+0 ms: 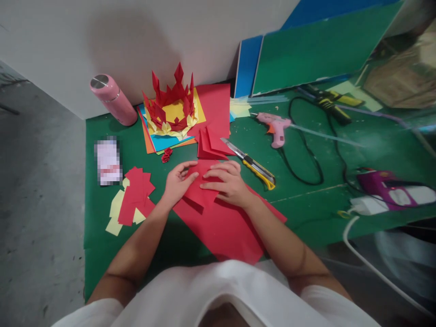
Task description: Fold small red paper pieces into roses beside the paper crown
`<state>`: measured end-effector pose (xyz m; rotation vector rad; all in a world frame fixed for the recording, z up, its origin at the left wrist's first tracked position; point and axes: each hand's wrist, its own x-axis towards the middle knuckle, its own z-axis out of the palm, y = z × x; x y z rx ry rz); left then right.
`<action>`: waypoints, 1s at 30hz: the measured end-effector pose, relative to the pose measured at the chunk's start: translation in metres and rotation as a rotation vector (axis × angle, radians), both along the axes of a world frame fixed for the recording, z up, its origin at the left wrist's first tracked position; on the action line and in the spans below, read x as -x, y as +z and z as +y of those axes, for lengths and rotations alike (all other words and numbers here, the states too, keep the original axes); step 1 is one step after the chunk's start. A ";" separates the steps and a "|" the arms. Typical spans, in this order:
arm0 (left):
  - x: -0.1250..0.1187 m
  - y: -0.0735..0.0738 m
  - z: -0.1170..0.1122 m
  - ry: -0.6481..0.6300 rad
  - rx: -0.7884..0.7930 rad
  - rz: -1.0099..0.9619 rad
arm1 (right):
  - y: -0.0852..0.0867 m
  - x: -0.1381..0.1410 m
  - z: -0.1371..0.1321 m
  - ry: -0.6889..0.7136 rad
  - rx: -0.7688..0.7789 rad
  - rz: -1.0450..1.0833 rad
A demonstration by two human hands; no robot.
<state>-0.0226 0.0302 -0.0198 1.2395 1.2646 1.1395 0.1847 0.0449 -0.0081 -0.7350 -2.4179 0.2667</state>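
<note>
Both my hands are on a piece of red paper (195,193), which has a fold or crease in it. My left hand (180,181) pinches its left edge, thumb on top and fingers partly hidden behind. From the right, my right hand (228,181) holds the same piece with its fingers across the surface; its thumb is hard to see. Beneath them lies a larger red sheet (235,231), angled toward my body. Just beyond my fingers stand folded red paper pieces (213,147). A yellow utility knife (254,165) with its blade out lies to the right.
A red and yellow paper crown (173,109) sits on coloured sheets (218,102). At left are a pink bottle (114,102), a blurred-out rectangular item (108,161) and paper scraps (134,195). Rightward lie a pink glue gun (275,127), its black cord (311,181) and a purple device (384,186).
</note>
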 end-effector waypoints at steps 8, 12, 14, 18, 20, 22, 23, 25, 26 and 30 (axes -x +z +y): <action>0.000 0.006 -0.004 -0.021 -0.177 0.224 | 0.005 0.005 0.002 0.040 -0.035 0.043; 0.003 0.013 -0.003 -0.116 -0.273 0.295 | 0.005 0.007 0.000 0.003 -0.082 0.041; 0.004 0.014 -0.003 -0.153 -0.292 0.295 | 0.005 0.006 -0.001 -0.001 -0.087 0.047; 0.005 0.013 -0.003 -0.165 -0.314 0.310 | 0.006 0.004 0.000 0.017 -0.030 0.053; 0.005 0.014 -0.003 -0.175 -0.303 0.316 | 0.007 0.003 0.000 0.043 0.007 0.034; 0.004 0.015 -0.004 -0.172 -0.266 0.300 | 0.007 0.004 0.000 0.055 0.027 0.019; 0.004 0.015 -0.004 -0.164 -0.243 0.279 | 0.006 0.005 0.000 0.048 0.036 0.019; 0.003 0.017 -0.005 -0.145 -0.203 0.216 | 0.005 0.006 0.000 -0.002 0.068 0.038; 0.002 0.018 -0.005 -0.142 -0.192 0.183 | 0.004 0.007 0.000 -0.038 0.088 0.049; -0.001 0.022 -0.006 -0.160 -0.214 0.146 | 0.001 0.009 0.000 -0.125 0.126 0.026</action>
